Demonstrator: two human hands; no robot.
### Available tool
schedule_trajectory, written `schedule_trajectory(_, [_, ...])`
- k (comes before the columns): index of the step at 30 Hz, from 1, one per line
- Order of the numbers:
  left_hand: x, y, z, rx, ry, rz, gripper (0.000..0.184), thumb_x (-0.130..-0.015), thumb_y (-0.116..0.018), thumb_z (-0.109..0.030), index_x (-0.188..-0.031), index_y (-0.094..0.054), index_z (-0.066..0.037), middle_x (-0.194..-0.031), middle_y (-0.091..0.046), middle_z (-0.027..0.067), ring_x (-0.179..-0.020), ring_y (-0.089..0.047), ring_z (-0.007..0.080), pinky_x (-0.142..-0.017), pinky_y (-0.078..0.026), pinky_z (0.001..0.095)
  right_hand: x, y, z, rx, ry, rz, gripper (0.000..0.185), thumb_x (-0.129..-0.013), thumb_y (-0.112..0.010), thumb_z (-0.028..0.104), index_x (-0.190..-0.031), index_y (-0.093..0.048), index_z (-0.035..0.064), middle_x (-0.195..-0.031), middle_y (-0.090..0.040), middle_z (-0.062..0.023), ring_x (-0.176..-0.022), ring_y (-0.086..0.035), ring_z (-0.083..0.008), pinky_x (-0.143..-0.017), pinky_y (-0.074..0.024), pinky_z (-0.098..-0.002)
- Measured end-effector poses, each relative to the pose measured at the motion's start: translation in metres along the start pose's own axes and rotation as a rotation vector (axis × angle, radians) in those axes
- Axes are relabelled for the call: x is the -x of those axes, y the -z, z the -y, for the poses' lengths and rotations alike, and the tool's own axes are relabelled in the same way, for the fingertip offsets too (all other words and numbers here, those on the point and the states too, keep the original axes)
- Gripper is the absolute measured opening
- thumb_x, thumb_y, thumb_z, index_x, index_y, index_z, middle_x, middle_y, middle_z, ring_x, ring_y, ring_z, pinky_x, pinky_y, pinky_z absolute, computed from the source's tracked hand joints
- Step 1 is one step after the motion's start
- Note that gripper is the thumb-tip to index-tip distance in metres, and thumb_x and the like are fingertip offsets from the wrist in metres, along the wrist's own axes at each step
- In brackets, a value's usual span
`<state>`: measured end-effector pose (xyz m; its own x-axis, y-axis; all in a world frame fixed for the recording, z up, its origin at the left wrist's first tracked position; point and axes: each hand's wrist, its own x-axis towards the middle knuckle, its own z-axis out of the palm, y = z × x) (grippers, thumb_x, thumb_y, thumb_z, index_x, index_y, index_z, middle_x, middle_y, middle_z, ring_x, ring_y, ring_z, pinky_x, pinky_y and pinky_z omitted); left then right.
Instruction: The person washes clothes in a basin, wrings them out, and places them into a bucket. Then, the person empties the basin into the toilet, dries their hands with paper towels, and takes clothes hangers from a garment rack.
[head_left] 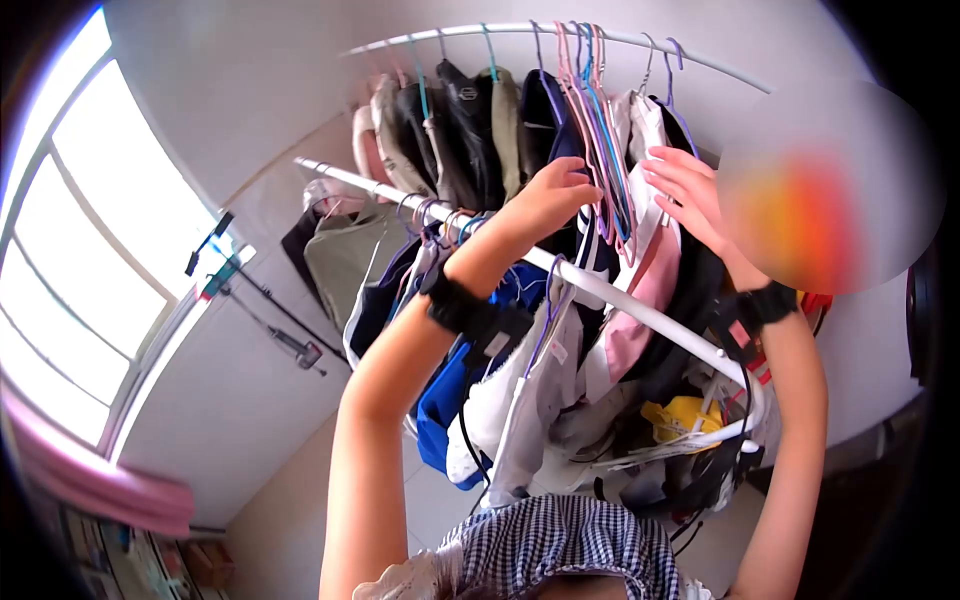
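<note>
Both arms reach over the near white rail [640, 312]. My left hand [550, 203] is beside a bunch of empty pink, purple and blue hangers [610, 185] on the far rail, its fingers bent; whether it touches or grips one cannot be made out. My right hand [695, 200] is at the other side of the bunch, fingers apart, next to a white and pink garment [650, 280]. Dark and olive clothes [475, 125] hang left of the hangers. A black strap is on each wrist.
Clothes on hangers, including a white garment [545, 400] and a blue one [440, 410], hang from the near rail. A yellow item [685, 420] lies among things below. A window [90, 230] is at the left. A blurred patch covers part of the right side.
</note>
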<state>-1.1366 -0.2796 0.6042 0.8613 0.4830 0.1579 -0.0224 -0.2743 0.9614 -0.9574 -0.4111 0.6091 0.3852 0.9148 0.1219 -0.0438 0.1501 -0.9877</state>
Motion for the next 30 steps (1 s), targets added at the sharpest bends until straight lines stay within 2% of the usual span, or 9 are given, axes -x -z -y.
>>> schedule_trajectory(1, [-0.015,0.003,0.002,0.017,0.016,0.020,0.062,-0.080,-0.059,-0.023,-0.129,-0.031,0.003,-0.122,-0.045,0.0144,-0.111,-0.044,0.0174,-0.091,-0.037,0.0279,-0.015,0.011,-0.013,0.051,0.097,0.066,0.039,-0.084,-0.055,0.023,-0.119,-0.043,0.0104,-0.115,-0.050,-0.0005,-0.111,-0.043,-0.0107,-0.090,-0.0314,-0.0268])
schedule_trajectory(3, [-0.036,0.011,-0.001,-0.006,0.071,0.079,0.068,-0.077,-0.062,-0.023,-0.129,-0.029,0.005,-0.117,-0.048,0.0136,-0.109,-0.046,0.0169,-0.090,-0.038,0.0280,-0.032,-0.008,-0.007,0.104,0.020,-0.081,0.041,-0.084,-0.055,0.023,-0.120,-0.043,0.0097,-0.116,-0.049,0.0001,-0.113,-0.042,-0.0103,-0.091,-0.0307,-0.0272])
schedule_trajectory(6, [-0.074,0.018,0.016,0.142,0.150,0.231,0.045,-0.078,-0.061,-0.019,-0.115,-0.045,0.000,-0.102,-0.054,0.0064,-0.092,-0.053,0.0124,-0.080,-0.042,0.0259,-0.053,-0.034,0.000,0.191,-0.078,-0.279,0.038,-0.084,-0.055,0.022,-0.117,-0.046,0.0066,-0.107,-0.054,-0.0013,-0.105,-0.048,-0.0100,-0.085,-0.0365,-0.0268])
schedule_trajectory(9, [-0.094,0.018,0.024,0.189,0.166,0.259,0.030,-0.078,-0.061,-0.016,-0.104,-0.051,-0.003,-0.096,-0.055,0.0035,-0.083,-0.055,0.0103,-0.071,-0.045,0.0234,-0.075,-0.036,-0.012,0.106,-0.051,-0.169,0.025,-0.081,-0.057,0.018,-0.099,-0.056,-0.0006,-0.080,-0.059,-0.0058,-0.069,-0.057,-0.0134,-0.061,-0.0464,-0.0276])
schedule_trajectory(13, [-0.098,0.012,0.025,0.101,0.074,0.243,0.026,-0.076,-0.062,-0.009,-0.099,-0.052,-0.004,-0.088,-0.054,0.0022,-0.075,-0.056,0.0088,-0.064,-0.048,0.0212,-0.098,-0.031,-0.027,0.164,-0.008,-0.168,0.022,-0.081,-0.060,0.021,-0.083,-0.062,-0.0004,-0.076,-0.062,-0.0081,-0.066,-0.058,-0.0132,-0.059,-0.0456,-0.0269])
schedule_trajectory(17, [-0.094,0.015,0.024,0.134,0.001,0.256,0.037,-0.073,-0.064,-0.005,-0.105,-0.046,0.000,-0.087,-0.054,0.0060,-0.076,-0.057,0.0119,-0.062,-0.050,0.0234,-0.110,-0.029,-0.030,0.297,0.008,-0.227,0.021,-0.079,-0.063,0.023,-0.080,-0.062,0.0012,-0.071,-0.061,-0.0060,-0.062,-0.056,-0.0118,-0.055,-0.0426,-0.0241])
schedule_trajectory(23, [-0.095,0.024,0.019,0.294,0.075,0.029,0.047,-0.077,-0.060,-0.010,-0.117,-0.040,0.002,-0.090,-0.058,0.0099,-0.077,-0.058,0.0153,-0.072,-0.048,0.0278,-0.115,-0.041,-0.026,0.210,-0.052,-0.252,0.021,-0.084,-0.057,0.023,-0.079,-0.058,0.0034,-0.067,-0.056,-0.0016,-0.057,-0.052,-0.0095,-0.050,-0.0392,-0.0234])
schedule_trajectory(26, [-0.106,0.033,0.020,0.281,-0.026,0.126,0.021,-0.083,-0.052,-0.015,-0.097,-0.056,0.000,-0.086,-0.059,0.0044,-0.074,-0.055,0.0124,-0.069,-0.043,0.0238,-0.111,-0.044,-0.024,0.200,-0.029,-0.234,0.020,-0.086,-0.052,0.022,-0.080,-0.057,0.0037,-0.066,-0.053,0.0000,-0.055,-0.048,-0.0086,-0.049,-0.0370,-0.0235])
schedule_trajectory(30, [-0.118,0.032,0.016,0.314,-0.006,0.099,0.020,-0.086,-0.050,-0.019,-0.090,-0.059,-0.002,-0.081,-0.058,0.0032,-0.071,-0.053,0.0112,-0.069,-0.042,0.0236,-0.112,-0.046,-0.029,0.245,0.142,-0.274,0.021,-0.088,-0.048,0.020,-0.080,-0.057,0.0026,-0.063,-0.050,0.0016,-0.055,-0.044,-0.0066,-0.049,-0.0347,-0.0228])
